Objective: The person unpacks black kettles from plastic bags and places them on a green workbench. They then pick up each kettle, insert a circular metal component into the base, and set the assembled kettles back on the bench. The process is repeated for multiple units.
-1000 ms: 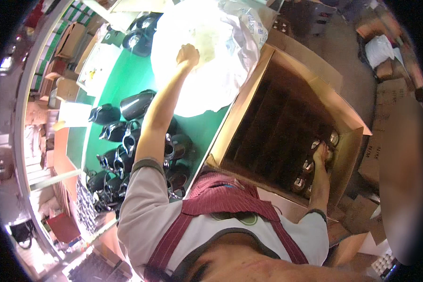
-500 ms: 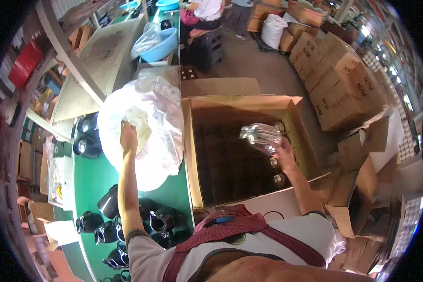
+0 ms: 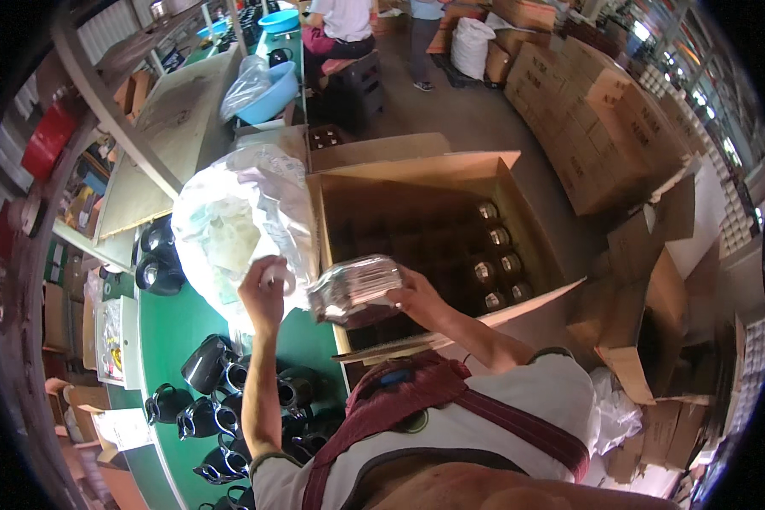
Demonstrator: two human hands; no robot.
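Observation:
Above the near left corner of a large cardboard box (image 3: 476, 161), my right hand (image 3: 418, 297) grips a shiny silvery glass flask (image 3: 357, 287) by one end. The flask lies nearly sideways, its other end toward my left hand (image 3: 263, 293). Pinched in my left hand is a small pale, round, ring-like piece (image 3: 277, 277), partly covered by the fingers. Just beyond that hand, on the green bench (image 3: 191, 319), stands an open white plastic bag (image 3: 293, 183) with pale contents. Inside the box, dark compartments hold several silvery round-ended flasks (image 3: 484, 270) along the right side.
Several glossy black jugs (image 3: 204, 364) stand on the bench at the near left. A light-blue basin (image 3: 270, 95) with clear plastic is farther up. Stacked cartons (image 3: 578, 127) and opened boxes (image 3: 646, 323) line the right. A seated person (image 3: 342, 25) and a standing person are at the back.
My left hand has come out of the white bag with the ring-like piece. My right hand has brought the flask leftward from over the box's right side toward my left hand.

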